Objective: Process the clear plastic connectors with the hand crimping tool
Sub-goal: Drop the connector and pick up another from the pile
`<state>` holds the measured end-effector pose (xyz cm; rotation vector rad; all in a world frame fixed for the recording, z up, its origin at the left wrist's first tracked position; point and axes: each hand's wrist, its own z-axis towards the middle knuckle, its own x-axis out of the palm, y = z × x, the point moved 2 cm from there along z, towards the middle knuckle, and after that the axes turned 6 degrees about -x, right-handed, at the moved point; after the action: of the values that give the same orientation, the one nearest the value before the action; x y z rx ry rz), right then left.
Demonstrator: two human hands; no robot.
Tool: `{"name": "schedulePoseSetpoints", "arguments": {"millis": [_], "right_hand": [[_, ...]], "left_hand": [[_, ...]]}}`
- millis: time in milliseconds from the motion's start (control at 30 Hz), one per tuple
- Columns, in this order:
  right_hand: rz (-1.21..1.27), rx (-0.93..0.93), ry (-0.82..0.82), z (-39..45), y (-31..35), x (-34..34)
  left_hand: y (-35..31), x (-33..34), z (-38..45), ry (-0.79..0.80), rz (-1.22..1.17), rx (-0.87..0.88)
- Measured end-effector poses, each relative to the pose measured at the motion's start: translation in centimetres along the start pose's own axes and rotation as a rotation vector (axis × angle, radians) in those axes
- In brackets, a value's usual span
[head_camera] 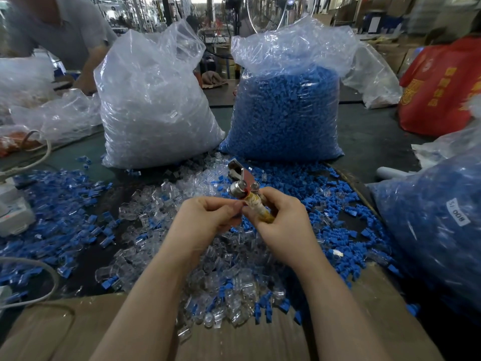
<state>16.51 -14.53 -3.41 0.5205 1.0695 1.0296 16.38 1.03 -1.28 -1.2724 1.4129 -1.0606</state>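
My right hand (281, 220) grips the taped yellowish handle of the hand crimping tool (243, 182), whose metal head points up and away from me. My left hand (205, 217) has its fingers curled against the tool's lower part, pinching near the red jaw; I cannot make out a connector between the fingertips. Under both hands lies a heap of loose clear plastic connectors (229, 277) mixed with blue plastic pieces (325, 204).
A big bag of clear connectors (153, 105) and a big bag of blue pieces (286, 110) stand behind the heap. Another blue-filled bag (437, 225) is at the right. Cardboard (234, 340) lies at the near edge. Cables and a white box (13, 212) sit left. Other people work around the table.
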Motion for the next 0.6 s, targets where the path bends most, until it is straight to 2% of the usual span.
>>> {"name": "schedulePoseSetpoints", "arguments": {"millis": [400, 467, 567, 600], "right_hand": [[-0.055, -0.005, 0.014, 0.1, 0.1, -0.1], [-0.071, 0.001, 0.006, 0.1, 0.0, 0.0], [-0.047, 0.02, -0.011, 0.0, -0.1, -0.1], [-0.036, 0.024, -0.015, 0.0, -0.2, -0.1]], "left_hand": [[-0.2, 0.0, 0.1, 0.054, -0.006, -0.018], [0.2, -0.4, 0.4, 0.006, 0.199, 0.024], [0.6, -0.9, 0.6, -0.03, 0.746, 0.101], [0.8, -0.9, 0.7, -0.017, 0.861, 0.096]]}}
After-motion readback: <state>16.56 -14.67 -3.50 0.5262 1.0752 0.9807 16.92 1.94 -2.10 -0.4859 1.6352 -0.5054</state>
